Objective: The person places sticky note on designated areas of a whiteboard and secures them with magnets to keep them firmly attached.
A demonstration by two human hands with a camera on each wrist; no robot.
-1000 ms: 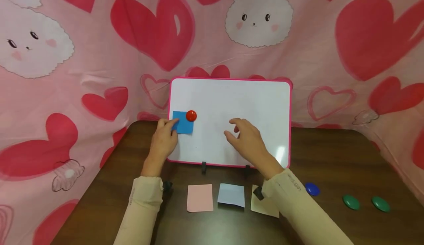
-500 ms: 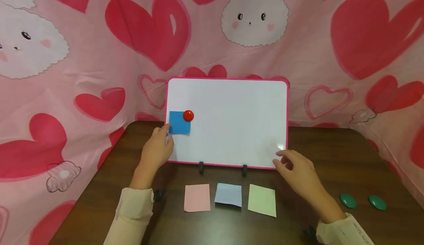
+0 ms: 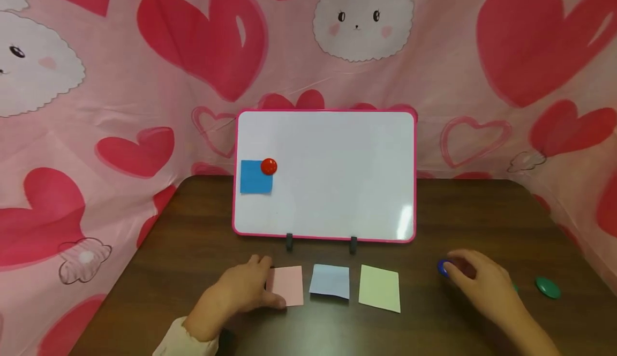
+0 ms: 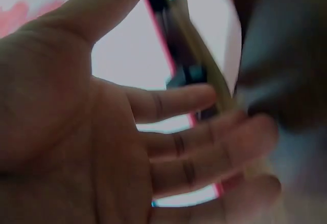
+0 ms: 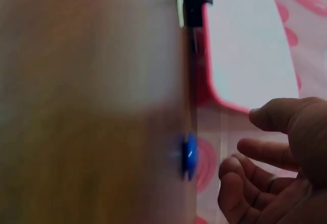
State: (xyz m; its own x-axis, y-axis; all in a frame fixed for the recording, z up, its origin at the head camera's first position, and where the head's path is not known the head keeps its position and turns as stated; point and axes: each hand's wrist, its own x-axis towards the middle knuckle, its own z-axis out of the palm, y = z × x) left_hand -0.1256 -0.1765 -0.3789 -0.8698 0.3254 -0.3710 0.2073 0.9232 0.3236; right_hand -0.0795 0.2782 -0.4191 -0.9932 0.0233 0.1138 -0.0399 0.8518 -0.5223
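My left hand (image 3: 243,287) is over the left side of a pink sticky note (image 3: 290,285), thumb and fingertips at its edges. In the left wrist view its fingers (image 4: 184,147) are spread and loosely extended, with nothing in them. At the right, my right hand (image 3: 487,286) reaches to a round blue magnet (image 3: 442,268) on the table. The right wrist view has the magnet (image 5: 190,156) on the tabletop, a gap between it and the half-curled fingers. A blue sticky note (image 3: 254,179) hangs on the whiteboard (image 3: 337,174) under a red magnet (image 3: 269,166).
Beside the pink note lie a light blue sticky note (image 3: 330,281) and a pale green one (image 3: 380,288). A green magnet (image 3: 547,287) is at the far right; another (image 3: 516,288) is mostly behind my right hand. Black feet (image 3: 353,245) support the whiteboard.
My left hand has left the blue note on the board and come down to the pink note. My right hand has moved from before the board right and down to the blue magnet.
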